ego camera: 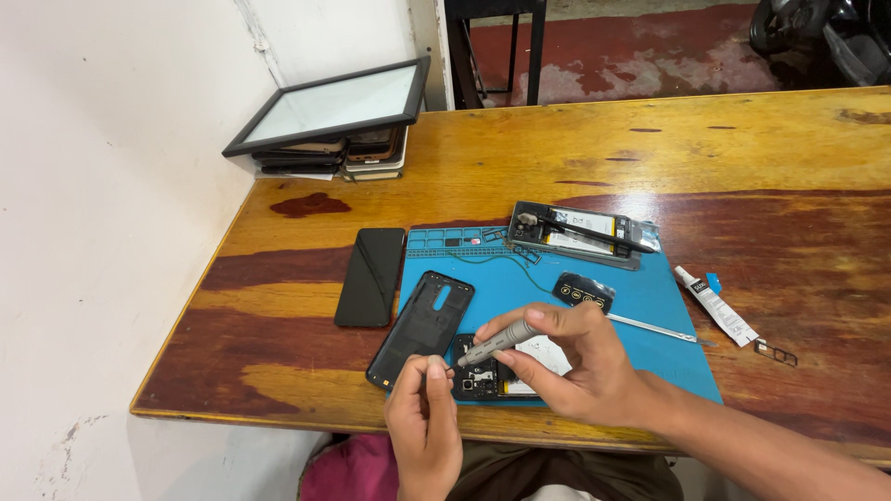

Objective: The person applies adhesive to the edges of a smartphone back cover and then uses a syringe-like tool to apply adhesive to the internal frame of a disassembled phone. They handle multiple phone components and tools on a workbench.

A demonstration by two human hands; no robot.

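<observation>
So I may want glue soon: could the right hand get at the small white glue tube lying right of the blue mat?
Probably yes. The glue tube lies in the open on the table, nothing on or around it. But the right hand holds a grey screwdriver, so it would likely need setting down first.

A glossy wooden table [761, 148] stands against a white wall [102, 186].

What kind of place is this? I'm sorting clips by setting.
Probably a small phone repair bench: an opened phone lies on a blue work mat, the right hand holds a grey screwdriver over it, and screens and phones are stacked nearby.
</observation>
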